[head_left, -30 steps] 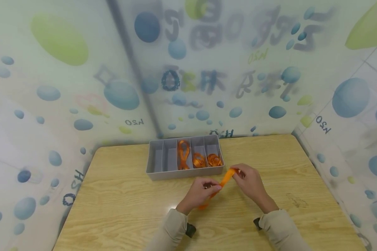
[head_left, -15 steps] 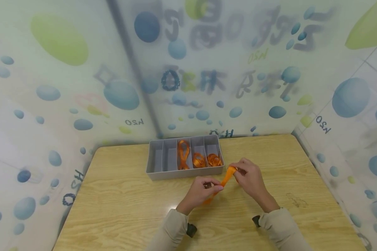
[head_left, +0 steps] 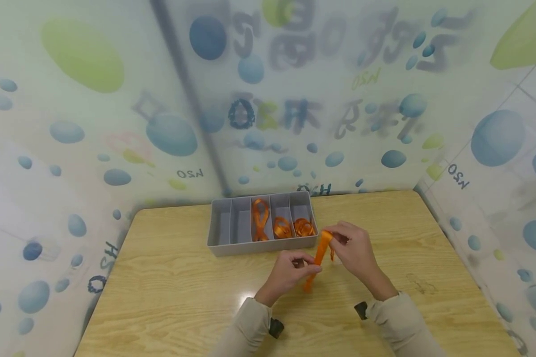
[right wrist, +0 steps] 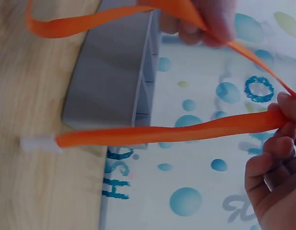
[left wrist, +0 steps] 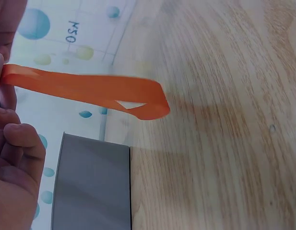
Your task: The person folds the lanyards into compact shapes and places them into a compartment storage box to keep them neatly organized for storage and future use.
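Note:
An orange ribbon [head_left: 322, 248] is stretched between both hands above the table, in front of the grey divided box. My left hand [head_left: 288, 275] pinches it lower down, and a loop [left wrist: 138, 93] hangs below those fingers in the left wrist view. Higher and to the right, my right hand [head_left: 355, 250] pinches the ribbon between thumb and fingers. From the right hand [right wrist: 277, 177] another length of ribbon [right wrist: 176, 133] hangs down, ending in a blurred whitish tip [right wrist: 40, 143]. The left hand [right wrist: 200, 24] shows at the top of the right wrist view.
The grey box [head_left: 263, 246] stands at the table's back, against the patterned wall [head_left: 268, 99]. Its middle compartment holds a looped orange ribbon [head_left: 260, 223]; coiled orange ribbons [head_left: 282, 228] lie in the two to the right. Wooden table [head_left: 169, 297] extends around it.
My right hand has risen slightly and moved left, still pinching the ribbon. The left hand has shifted slightly right. The ribbon between them now stands steeper, and a hanging end shows beneath the right hand.

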Tool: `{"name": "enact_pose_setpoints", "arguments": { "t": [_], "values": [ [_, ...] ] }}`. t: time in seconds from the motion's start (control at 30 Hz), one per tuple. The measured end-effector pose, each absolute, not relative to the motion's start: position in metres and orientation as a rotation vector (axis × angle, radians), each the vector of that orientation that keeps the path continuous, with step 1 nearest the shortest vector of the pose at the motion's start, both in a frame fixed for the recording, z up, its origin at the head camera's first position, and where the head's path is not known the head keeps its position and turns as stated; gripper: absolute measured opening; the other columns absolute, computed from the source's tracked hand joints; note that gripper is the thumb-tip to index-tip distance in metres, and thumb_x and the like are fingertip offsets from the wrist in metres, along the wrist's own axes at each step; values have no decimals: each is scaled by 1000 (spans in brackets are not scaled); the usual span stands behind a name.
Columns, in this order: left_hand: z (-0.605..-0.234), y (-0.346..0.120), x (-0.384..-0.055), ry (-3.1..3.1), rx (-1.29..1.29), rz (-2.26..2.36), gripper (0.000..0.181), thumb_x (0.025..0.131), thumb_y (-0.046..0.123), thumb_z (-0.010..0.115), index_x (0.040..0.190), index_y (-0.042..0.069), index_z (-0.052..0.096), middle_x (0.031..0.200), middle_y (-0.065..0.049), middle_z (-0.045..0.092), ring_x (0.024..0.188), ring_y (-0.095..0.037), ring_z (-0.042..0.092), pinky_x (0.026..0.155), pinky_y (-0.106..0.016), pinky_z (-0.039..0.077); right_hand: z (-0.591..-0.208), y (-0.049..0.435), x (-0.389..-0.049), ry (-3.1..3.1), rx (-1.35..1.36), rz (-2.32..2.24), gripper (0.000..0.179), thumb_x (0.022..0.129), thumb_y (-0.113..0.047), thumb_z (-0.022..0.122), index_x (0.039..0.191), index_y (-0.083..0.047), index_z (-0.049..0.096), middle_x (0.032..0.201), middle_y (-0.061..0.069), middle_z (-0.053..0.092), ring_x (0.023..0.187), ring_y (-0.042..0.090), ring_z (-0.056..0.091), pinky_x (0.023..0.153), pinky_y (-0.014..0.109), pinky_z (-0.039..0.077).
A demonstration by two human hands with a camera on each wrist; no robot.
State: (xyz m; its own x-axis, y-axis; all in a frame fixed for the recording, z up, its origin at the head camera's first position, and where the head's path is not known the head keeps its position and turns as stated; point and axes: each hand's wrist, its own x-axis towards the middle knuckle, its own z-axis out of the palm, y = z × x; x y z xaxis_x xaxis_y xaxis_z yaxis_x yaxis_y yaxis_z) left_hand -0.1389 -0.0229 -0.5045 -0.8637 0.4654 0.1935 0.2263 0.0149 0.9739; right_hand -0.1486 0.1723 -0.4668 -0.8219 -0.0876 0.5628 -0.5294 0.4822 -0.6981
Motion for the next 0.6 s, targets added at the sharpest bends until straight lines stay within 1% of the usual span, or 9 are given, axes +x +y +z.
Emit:
{"name": "enact_pose_setpoints", "arguments": {
  "t": [0.17,0.33,0.43,0.6],
  "values": [
    [-526,-20,-146,2143,702,1939,8,85,0,76,89,-7,73,68,-21,62,49,-3,35,45,-18,28,-456,167,-147,-2269,538,1322,26,78,17,72,91,-5,78,68,-8,52,58,7,42,51,21,37],
    [-528,-19,-147,2196,695,1948,8,85,5,78,90,-1,74,72,-14,65,50,-4,38,45,-18,30,-447,162,-145,-2277,558,1317,21,78,14,74,91,-2,78,71,-6,57,58,7,44,50,21,40],
    [-527,-20,-147,2216,697,1950,9,85,8,78,90,2,75,71,-10,64,50,-3,38,45,-18,31,-445,161,-145,-2281,569,1303,18,79,14,75,91,1,78,72,-5,57,59,8,44,51,21,41],
    [-528,-21,-149,2247,671,1935,9,86,10,79,91,4,74,72,-7,64,52,-4,40,48,-18,32,-441,158,-145,-2283,590,1281,18,79,13,74,91,1,77,72,-5,57,59,8,46,52,21,43]
  ]
}}
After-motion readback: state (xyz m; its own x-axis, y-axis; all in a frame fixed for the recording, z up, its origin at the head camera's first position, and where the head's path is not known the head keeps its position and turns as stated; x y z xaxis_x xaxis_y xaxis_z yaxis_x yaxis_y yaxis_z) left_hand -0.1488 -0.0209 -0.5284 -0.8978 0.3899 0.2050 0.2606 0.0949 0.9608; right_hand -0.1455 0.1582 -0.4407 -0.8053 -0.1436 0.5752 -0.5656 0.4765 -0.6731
